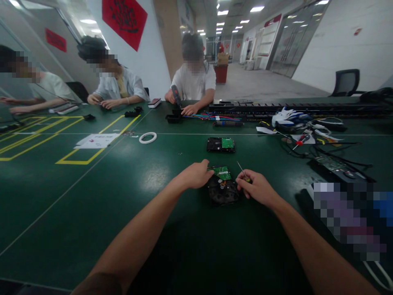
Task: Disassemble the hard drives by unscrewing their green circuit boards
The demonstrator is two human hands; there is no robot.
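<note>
A black hard drive [223, 196] lies on the green table in front of me. A green circuit board [223, 173] sits at a slant over its far part, leaving small round metal parts and an orange strip bare below. My left hand [199, 174] is closed at the board's left edge, thumb and fingers pinching it; the fingertips are partly hidden. In my right hand [252, 187] is a small screwdriver [242, 170], its thin shaft pointing up and to the left. That hand rests close to the drive's right side. Farther off lies a second hard drive [221, 145] with a green board.
A white tape ring [147, 137] and a paper sheet [96, 141] lie to the left. Gloves [290, 118], cables and a red-handled screwdriver [302, 140] crowd the right. Across the table a person holds a power screwdriver [176, 95]; two other people sit left.
</note>
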